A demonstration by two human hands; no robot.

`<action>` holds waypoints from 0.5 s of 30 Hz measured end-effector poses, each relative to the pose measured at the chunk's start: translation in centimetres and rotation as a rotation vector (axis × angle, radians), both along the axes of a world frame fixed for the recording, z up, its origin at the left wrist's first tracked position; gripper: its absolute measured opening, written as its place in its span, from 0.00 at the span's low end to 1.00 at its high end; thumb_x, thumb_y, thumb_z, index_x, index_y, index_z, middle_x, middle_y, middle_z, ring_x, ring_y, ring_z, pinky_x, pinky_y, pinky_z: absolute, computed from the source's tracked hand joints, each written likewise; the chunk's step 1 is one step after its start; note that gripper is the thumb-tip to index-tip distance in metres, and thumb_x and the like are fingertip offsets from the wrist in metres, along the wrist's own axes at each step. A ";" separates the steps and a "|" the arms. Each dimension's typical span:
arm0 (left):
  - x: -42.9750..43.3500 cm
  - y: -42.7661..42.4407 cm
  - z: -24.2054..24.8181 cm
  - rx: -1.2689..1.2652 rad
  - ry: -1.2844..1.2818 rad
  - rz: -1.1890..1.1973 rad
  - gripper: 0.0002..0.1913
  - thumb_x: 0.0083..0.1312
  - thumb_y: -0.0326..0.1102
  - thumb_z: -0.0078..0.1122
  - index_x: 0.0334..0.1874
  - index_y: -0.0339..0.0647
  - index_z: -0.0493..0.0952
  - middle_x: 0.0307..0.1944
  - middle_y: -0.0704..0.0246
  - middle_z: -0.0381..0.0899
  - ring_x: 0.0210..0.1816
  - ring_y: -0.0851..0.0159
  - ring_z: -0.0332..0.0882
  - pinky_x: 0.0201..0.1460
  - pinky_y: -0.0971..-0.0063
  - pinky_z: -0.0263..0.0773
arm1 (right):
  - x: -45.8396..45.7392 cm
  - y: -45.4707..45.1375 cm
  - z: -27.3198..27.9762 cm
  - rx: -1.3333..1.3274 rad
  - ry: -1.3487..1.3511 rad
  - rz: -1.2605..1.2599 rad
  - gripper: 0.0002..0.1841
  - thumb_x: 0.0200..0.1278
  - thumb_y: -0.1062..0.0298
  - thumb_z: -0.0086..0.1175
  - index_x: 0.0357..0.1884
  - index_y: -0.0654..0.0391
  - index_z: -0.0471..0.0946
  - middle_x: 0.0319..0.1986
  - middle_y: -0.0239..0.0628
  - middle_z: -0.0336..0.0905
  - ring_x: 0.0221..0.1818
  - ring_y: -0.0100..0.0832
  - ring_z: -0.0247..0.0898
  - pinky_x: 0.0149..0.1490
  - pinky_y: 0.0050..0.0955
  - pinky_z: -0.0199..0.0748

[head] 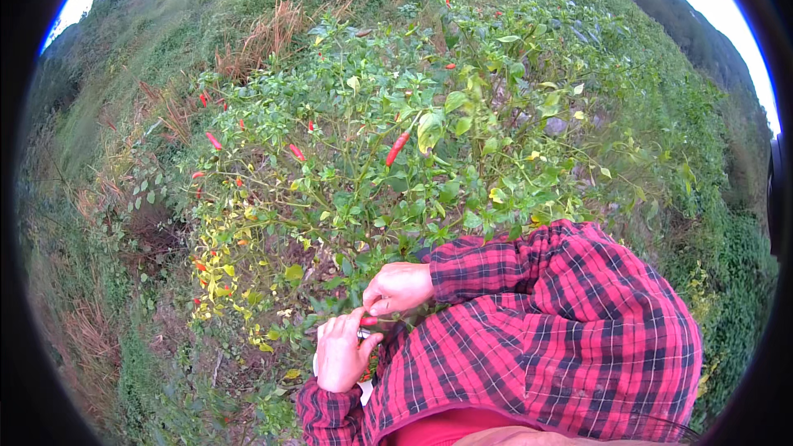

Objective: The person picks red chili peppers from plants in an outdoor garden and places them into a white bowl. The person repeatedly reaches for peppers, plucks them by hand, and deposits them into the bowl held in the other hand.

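My left hand (341,352) is low in the view, fingers curled and thumb bent inward. Close against its index finger is a red chili pepper (369,321), which it appears to hold. My right hand (399,288) reaches in from the right, its fingertips meeting the left fingers just above that pepper. Whether the right fingers grip anything is hidden. Below the left thumb, part of a white container (367,391) shows between the hand and my shirt. Red and green contents (370,367) are partly visible there. In front of both hands stands a leafy chili plant (347,198).
A large red chili (397,148) hangs mid-plant, and smaller ones (214,140) hang to the left. Yellowed leaves (217,279) crowd the lower left branches. Dry brown grass (266,43) stands behind. My plaid shirt (545,347) fills the lower right.
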State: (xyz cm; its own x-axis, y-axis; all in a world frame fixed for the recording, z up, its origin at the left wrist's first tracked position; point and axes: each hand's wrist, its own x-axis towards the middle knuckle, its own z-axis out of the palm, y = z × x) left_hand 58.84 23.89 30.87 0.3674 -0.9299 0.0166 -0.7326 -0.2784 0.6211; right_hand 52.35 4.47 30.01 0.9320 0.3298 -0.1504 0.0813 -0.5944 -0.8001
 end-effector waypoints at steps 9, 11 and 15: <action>0.8 -0.4 0.3 -0.107 -0.349 0.082 0.11 0.53 0.31 0.57 0.40 0.39 0.74 0.29 0.64 0.73 0.36 0.58 0.70 0.44 0.66 0.62 | 0.2 0.5 -0.2 0.194 -0.093 -0.014 0.12 0.53 0.60 0.52 0.34 0.57 0.77 0.27 0.43 0.76 0.32 0.43 0.72 0.37 0.38 0.67; 0.8 -0.6 0.9 -0.098 -0.380 0.077 0.13 0.54 0.31 0.56 0.41 0.39 0.74 0.27 0.64 0.72 0.34 0.58 0.69 0.44 0.65 0.63 | 0.2 0.5 -0.1 0.193 -0.094 -0.031 0.13 0.54 0.59 0.51 0.34 0.58 0.77 0.27 0.43 0.76 0.32 0.42 0.73 0.37 0.38 0.67; 0.6 -0.6 1.7 -0.105 -0.369 0.057 0.13 0.53 0.33 0.57 0.41 0.39 0.74 0.26 0.64 0.71 0.33 0.58 0.69 0.43 0.66 0.63 | 0.1 0.4 -0.1 0.215 -0.031 -0.031 0.13 0.55 0.59 0.51 0.33 0.58 0.77 0.26 0.42 0.76 0.30 0.40 0.73 0.35 0.35 0.67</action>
